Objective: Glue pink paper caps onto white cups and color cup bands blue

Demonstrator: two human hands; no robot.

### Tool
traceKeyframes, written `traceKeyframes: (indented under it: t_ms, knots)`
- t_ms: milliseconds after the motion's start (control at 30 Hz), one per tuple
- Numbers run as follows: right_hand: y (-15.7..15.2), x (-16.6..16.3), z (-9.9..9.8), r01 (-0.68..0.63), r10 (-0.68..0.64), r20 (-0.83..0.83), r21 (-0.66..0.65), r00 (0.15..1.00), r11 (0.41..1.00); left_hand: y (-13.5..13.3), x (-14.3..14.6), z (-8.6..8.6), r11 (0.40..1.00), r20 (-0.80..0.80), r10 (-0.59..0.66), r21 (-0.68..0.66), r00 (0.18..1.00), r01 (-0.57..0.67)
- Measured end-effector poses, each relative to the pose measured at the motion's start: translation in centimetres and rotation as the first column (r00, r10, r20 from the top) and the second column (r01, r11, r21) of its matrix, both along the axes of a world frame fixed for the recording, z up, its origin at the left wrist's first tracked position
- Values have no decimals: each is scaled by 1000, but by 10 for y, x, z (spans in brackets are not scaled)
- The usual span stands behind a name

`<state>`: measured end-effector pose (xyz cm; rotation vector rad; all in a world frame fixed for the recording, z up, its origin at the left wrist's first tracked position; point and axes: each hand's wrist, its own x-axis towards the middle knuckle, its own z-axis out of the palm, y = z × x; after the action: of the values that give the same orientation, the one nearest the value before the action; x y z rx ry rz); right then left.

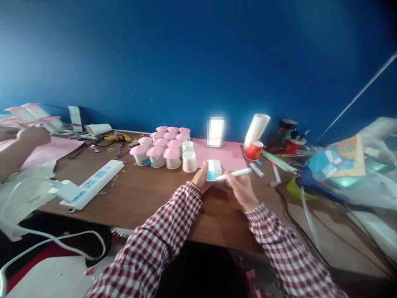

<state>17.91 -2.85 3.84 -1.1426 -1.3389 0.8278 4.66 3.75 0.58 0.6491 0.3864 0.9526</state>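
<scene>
My left hand [201,178] is closed around a small white paper cup [214,169] with a blue patch on its lower side, held just above the wooden table [149,198]. In my right hand [242,188] is a white marker [234,174] with a blue end, pinched in the fingers; its tip touches the cup's blue patch. Both sleeves are red-and-white checked. Behind the cup stand several upturned paper cups [164,149], most topped with pink, two plain white [188,156].
A white power strip [93,184] with a plugged adapter lies left. Another person's hand [29,136] rests on pink paper far left. A red cup [254,150], a white roll [257,129], loose markers [276,165] and a blue glue gun [310,180] sit to the right. A pink sheet [231,155] lies behind.
</scene>
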Motion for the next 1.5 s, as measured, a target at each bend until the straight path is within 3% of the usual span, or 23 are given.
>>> traceKeyframes:
  t_ms: [167,533,667,1133,1500]
  knots:
    - [1,3,0,55,-55,-2,-2,998,998,-1,-1,1,1000,-55,24,-11,998,-24]
    - [0,0,0,-4,5,-27,7,1000,1000,-3,0,4,1000,-28,9,16,1000,-9]
    - [2,0,-1,30,-29,-62,19,998,999,-1,0,1,1000,-30,1,23,1000,0]
    - [-3,-2,5,-1,1,27,14,1000,1000,-1,3,1,997,-39,46,64,998,-43]
    - [-3,-2,7,96,-96,-1,29,995,995,0,3,0,997,-50,61,59,997,-58]
